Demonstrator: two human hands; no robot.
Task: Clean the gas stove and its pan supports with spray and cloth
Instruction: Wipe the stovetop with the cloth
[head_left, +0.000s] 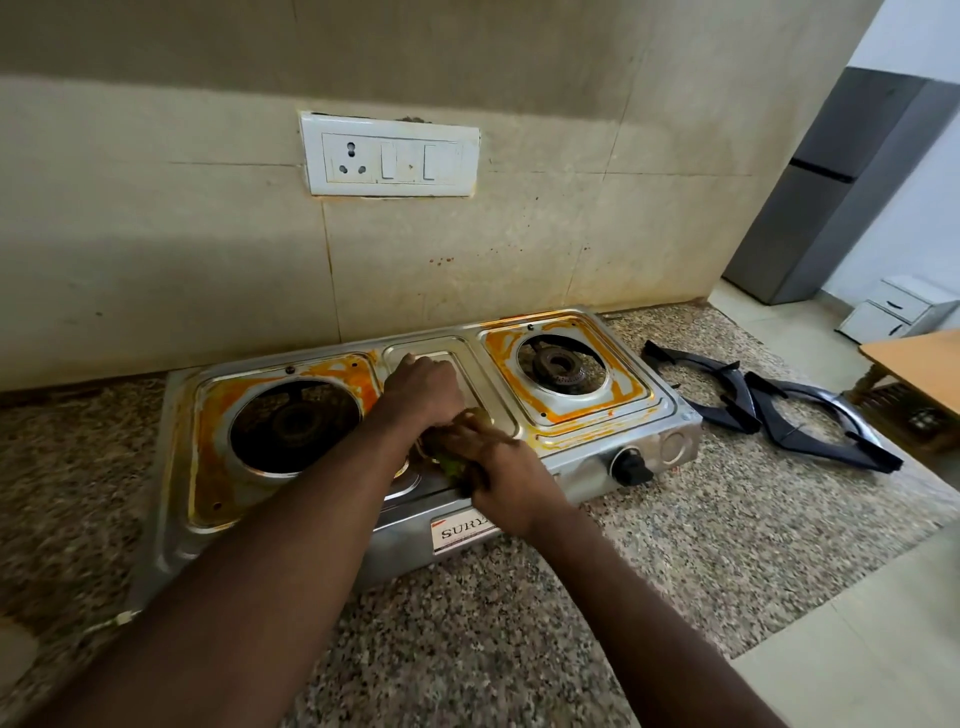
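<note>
On the speckled stone counter, against the tiled wall, a steel gas stove (670, 415) is being wiped with its pan supports taken off. The cloth (448, 461), greenish and blurred, is bunched in the curled fingers of the right hand (501, 470) at the front edge of the stove's middle panel. The left hand (423, 387) is set knuckles-up on that panel just behind it, and whether anything is held under its bent fingers cannot be told. Several slips can be foreseen. The knob (631, 466) sits just right of the working wrist and could be knocked round by a wide stroke, so gas might be let out. Orange grime ringing both burners could be dragged onto the cleaner middle panel if the cloth is not turned. Loosened dirt or liquid could be pushed into the open burner wells. The stove could be shoved along the counter if the bracing hand is lifted. By count: one stove, two burners, left (298, 423) and right (561, 365); two pan supports (711, 387) (826, 421) laid side by side on the counter to the right, just touching; one cloth; one knob seen, any second one being hidden behind the arms; no spray bottle is seen.
</note>
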